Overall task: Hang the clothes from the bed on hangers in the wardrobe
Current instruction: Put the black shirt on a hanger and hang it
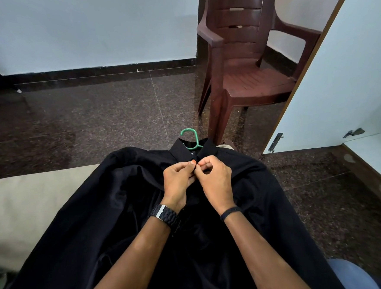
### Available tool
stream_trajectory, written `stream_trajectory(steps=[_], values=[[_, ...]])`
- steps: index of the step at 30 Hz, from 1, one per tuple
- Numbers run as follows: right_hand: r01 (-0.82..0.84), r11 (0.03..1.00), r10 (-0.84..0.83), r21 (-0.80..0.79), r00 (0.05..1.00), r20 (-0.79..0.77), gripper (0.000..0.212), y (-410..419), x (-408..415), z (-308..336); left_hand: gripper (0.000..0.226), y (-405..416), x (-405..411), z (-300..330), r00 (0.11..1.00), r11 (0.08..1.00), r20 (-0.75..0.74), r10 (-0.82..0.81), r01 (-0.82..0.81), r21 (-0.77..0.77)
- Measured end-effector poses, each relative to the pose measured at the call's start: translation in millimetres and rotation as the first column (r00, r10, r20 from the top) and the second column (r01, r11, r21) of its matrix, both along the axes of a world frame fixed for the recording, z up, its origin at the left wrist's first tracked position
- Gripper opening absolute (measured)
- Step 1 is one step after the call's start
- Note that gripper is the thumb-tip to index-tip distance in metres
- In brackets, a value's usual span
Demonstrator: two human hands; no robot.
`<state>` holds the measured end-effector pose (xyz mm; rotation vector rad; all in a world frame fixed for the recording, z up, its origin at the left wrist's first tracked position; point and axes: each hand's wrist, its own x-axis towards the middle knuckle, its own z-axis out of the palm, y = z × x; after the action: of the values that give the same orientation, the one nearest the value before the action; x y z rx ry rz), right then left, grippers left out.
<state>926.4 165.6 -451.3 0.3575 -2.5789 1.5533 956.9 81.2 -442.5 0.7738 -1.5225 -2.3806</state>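
Head view: black shirt (112, 206) spread on bed (26, 201), under both hands. Left hand (178, 181) and right hand (214, 178) touching, each pinching shirt placket just below collar (207, 146). Green hanger (190, 137) hook pokes out beyond collar, past fingertips. Brown plastic chair (246, 57) farther ahead, right of hands. Wardrobe door (338, 77) well right.

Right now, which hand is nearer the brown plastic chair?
Right. The right hand pinches the black shirt placket below the chair; the left hand sits just beyond it, farther away.
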Motion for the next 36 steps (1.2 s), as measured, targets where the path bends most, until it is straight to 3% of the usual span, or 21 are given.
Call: stream_trajectory(steps=[15, 20, 27, 29, 32, 36], values=[[0.065, 0.998, -0.065, 0.005, 0.998, -0.02, 0.008, -2, 1, 7, 0.02, 1, -9, -6, 0.999, 0.998, 0.025, 0.031, -0.03, -0.06], [0.127, 0.988, -0.122, -0.089, 0.991, 0.058, 0.007, -5, 0, 10, 0.02, 3, -11, -3, 0.999, 0.997, 0.023, 0.045, -0.044, -0.057], [0.063, 0.989, -0.054, -0.134, 0.996, 0.069, 0.012, 1, -10, 12, 0.015, 3, -4, -9, 0.999, 0.978, -0.051, 0.003, -0.014, -0.21], [0.074, 0.985, -0.055, -0.158, 0.992, 0.117, 0.014, 3, -14, 12, 0.01, 3, -2, -13, 0.998, 0.929, -0.057, 0.004, -0.025, -0.369], [0.094, 0.973, -0.042, -0.209, 0.969, 0.243, 0.014, 3, -21, 12, 0.023, 3, 1, -17, 0.996, 0.776, -0.085, -0.009, -0.047, -0.629], [0.09, 0.959, -0.003, -0.268, 0.952, 0.308, 0.015, 2, -24, 15, 0.016, 0, -5, -20, 0.993, 0.63, -0.11, 0.047, -0.115, -0.768]])
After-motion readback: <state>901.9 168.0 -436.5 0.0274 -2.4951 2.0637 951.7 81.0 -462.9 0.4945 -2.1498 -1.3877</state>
